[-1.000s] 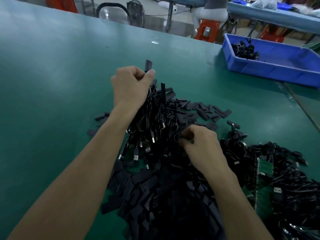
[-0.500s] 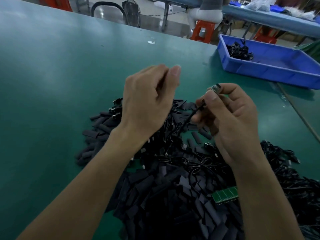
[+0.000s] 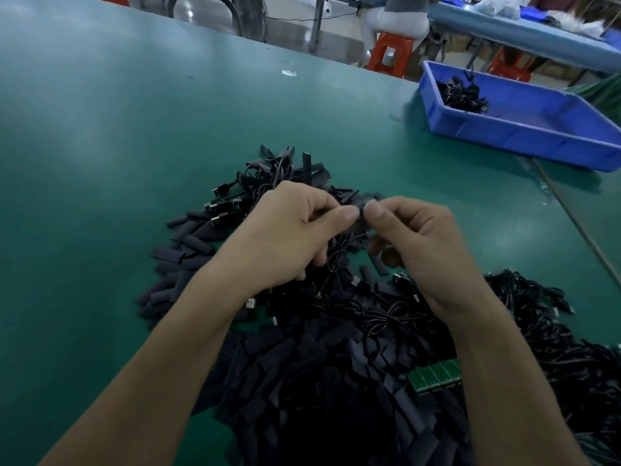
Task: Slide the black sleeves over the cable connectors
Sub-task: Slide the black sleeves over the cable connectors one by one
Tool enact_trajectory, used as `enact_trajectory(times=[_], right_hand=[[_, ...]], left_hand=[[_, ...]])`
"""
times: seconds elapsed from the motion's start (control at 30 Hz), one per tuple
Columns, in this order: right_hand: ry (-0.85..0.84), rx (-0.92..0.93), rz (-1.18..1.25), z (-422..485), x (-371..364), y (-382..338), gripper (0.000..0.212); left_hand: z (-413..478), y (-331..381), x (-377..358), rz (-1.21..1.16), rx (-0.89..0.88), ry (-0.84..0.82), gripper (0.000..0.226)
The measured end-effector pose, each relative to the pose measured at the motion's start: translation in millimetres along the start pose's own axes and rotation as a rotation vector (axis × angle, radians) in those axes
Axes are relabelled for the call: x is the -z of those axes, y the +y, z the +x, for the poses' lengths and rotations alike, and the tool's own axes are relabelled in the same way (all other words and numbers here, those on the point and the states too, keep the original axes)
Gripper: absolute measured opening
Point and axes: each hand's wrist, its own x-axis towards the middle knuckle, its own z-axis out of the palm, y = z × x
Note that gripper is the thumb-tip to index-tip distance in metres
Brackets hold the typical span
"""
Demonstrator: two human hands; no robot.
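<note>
My left hand (image 3: pixel 289 230) and my right hand (image 3: pixel 416 243) meet fingertip to fingertip above the middle of the green table (image 3: pixel 134 129). Between their thumbs sits a small black sleeve (image 3: pixel 362 210), largely hidden by the fingers. A thin black cable (image 3: pixel 339 253) hangs from the pinch down into the heap. The left hand also grips a bundle of cables with one sleeved end (image 3: pixel 306 166) sticking up behind it. Below lies a large pile of loose black sleeves (image 3: pixel 302 381). Bare USB connectors (image 3: pixel 221 208) lie at the pile's far left.
A blue bin (image 3: pixel 524 136) holding some black cables stands at the far right. A tangle of black cables (image 3: pixel 551 331) spreads at the right. A small green circuit board (image 3: pixel 433 376) lies on the pile. Orange stools and another bench are beyond the table edge.
The hands have come together: the right hand brought its connector end to the left hand's fingertips. Both hands dropped lower over the pile.
</note>
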Motion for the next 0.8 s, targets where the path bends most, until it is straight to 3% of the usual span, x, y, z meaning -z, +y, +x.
enact_trajectory(times=[0.13,0.3,0.4,0.43,0.5,0.6,0.8], right_hand=[[0.025,-0.125,-0.331,4,-5,19,0.044],[0.143,-0.193,-0.381,4,-12,43,0.04],[0.036,-0.273,-0.699,5,-11,57,0.021],[-0.023,-0.297,-0.762,4,-11,60,0.024],[-0.082,-0.334,-0.75,4,-13,63,0.032],[-0.104,-0.339,-0.737,6,-15,61,0.028],[-0.092,-0.246,-0.813,3,-18,60,0.029]], left_hand=[[0,-5,2,0.094,0.043,0.001,0.022],[4,-10,-1,0.164,0.053,0.036,0.021],[3,-10,2,0.117,0.04,0.05,0.021],[2,-10,2,0.109,0.038,0.043,0.021],[2,-12,1,0.105,0.032,0.042,0.023],[2,-13,1,0.088,0.015,0.061,0.024],[4,-19,6,0.042,-0.042,0.145,0.017]])
